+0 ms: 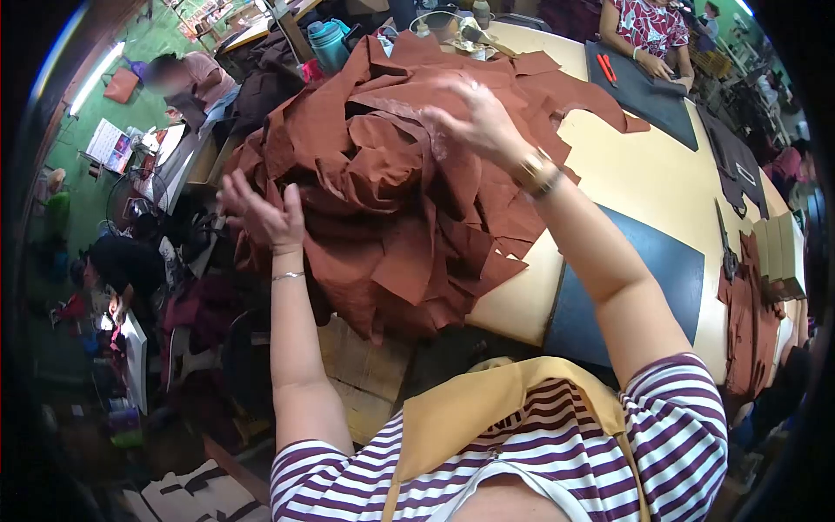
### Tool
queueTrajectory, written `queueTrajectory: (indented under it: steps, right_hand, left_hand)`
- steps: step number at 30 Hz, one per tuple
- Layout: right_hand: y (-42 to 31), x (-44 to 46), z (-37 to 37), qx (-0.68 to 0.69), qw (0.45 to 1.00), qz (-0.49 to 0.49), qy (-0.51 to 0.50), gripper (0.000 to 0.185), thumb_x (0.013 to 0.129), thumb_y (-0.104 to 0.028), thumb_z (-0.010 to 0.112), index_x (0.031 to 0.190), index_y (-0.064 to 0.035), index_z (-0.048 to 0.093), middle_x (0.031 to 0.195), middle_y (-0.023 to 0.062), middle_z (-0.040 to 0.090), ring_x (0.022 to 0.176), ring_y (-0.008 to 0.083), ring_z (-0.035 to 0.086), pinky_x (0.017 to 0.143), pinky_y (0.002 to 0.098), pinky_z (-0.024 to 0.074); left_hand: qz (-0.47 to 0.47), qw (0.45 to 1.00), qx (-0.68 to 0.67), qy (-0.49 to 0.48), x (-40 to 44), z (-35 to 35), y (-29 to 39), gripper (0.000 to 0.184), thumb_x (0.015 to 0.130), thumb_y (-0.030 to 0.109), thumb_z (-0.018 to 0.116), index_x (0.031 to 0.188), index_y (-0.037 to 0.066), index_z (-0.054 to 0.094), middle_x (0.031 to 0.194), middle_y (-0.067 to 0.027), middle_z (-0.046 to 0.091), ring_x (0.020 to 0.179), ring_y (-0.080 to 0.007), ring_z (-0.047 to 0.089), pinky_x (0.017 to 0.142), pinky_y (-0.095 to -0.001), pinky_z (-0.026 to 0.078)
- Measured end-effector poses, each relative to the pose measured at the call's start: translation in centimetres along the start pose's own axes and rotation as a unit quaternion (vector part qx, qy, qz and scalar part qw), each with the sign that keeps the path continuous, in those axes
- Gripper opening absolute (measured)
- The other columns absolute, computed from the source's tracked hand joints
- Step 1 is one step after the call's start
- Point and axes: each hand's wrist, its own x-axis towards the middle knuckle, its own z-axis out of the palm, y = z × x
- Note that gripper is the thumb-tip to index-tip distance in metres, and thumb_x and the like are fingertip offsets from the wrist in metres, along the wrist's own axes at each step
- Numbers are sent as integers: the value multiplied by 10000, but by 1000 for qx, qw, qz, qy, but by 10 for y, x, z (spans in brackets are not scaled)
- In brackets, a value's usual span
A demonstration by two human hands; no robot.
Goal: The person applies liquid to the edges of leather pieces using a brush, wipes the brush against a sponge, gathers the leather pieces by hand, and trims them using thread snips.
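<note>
A big loose heap of reddish-brown fabric point(383, 165) covers the left end of the pale table, with crumpled folds on top and flat cut pieces spilling over the front edge. My left hand point(265, 213) is at the heap's left side, thumb up and fingers apart. Over its upper right part is my right hand point(480, 122), fingers spread, a gold-coloured watch on the wrist. Neither hand grips any cloth. Whether the fingertips touch the fabric, I cannot tell.
On the pale table point(600, 170) lie a dark blue mat point(631, 283), red-handled scissors point(606, 70) and brown pieces point(750, 322) beside dark shears point(727, 248). A turquoise bottle point(328, 45) stands behind the heap. Other people work at the far right and left.
</note>
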Motion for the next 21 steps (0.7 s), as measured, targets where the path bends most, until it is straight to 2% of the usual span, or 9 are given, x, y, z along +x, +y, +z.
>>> queueTrajectory:
  steps: [3,4,8,11,12,14,16,20,21]
  right_hand:
    - [24,4,55,-123,987,99,5,587,892,-583,507,1382,-261,466,1460,143,395,1377,347,319,1074,658,253]
    - [43,-3,80,-144,977,117,-106,624,909,-633,406,1443,-312,368,1545,105,251,1425,335,216,1023,757,171]
    - [49,-36,122,-184,955,151,-178,658,919,-637,369,1480,-296,315,1555,97,248,1427,342,219,1067,695,187]
    - [42,-20,88,-162,951,127,-232,674,908,-648,379,1452,-249,387,1510,116,346,1391,345,301,1097,587,257]
    - [47,-8,71,-111,960,113,-231,649,882,-656,424,1321,-198,561,1392,120,502,1291,327,448,1056,456,373]
    - [43,11,29,-45,968,203,-139,599,860,-644,477,1159,-165,674,1269,106,599,1182,305,542,985,403,440]
    - [73,15,0,-61,979,191,-25,517,897,-568,500,1143,-143,662,1277,122,586,1207,338,509,970,426,436]
    - [230,-23,-6,-213,923,277,159,663,863,-631,476,1325,-161,541,1456,103,425,1323,317,404,1069,494,344]
    - [262,-40,-6,-222,906,346,105,700,872,-648,439,1372,-160,480,1503,94,352,1371,309,332,1086,554,277]
  left_hand:
    - [110,991,38,-65,21,14,49,807,801,604,600,1458,214,343,1541,-191,225,1422,-420,182,1063,-725,79]
    - [133,984,51,-104,26,22,58,774,809,632,583,1443,236,384,1543,-178,232,1422,-416,185,1065,-722,78]
    - [117,919,110,-361,-8,80,26,574,856,585,561,1334,268,541,1496,-116,373,1406,-335,284,1099,-673,103]
    - [73,900,89,-421,-14,87,17,510,901,534,521,1335,266,536,1484,-104,400,1396,-319,317,1115,-645,105]
    - [69,895,84,-432,-11,86,17,499,910,519,513,1340,266,529,1484,-106,400,1396,-319,316,1116,-644,105]
    - [67,892,77,-441,-11,88,13,488,922,496,502,1353,265,512,1487,-108,396,1399,-320,312,1117,-643,102]
    - [75,893,72,-438,-16,93,6,487,930,477,497,1367,265,491,1491,-109,389,1403,-322,304,1119,-641,97]
    - [54,901,19,-431,-19,93,-2,480,945,446,484,1395,281,450,1511,-109,353,1412,-330,281,1118,-646,79]
    - [35,900,-6,-435,-19,94,-5,519,954,481,455,1420,254,424,1513,-100,354,1422,-306,269,1124,-632,25]
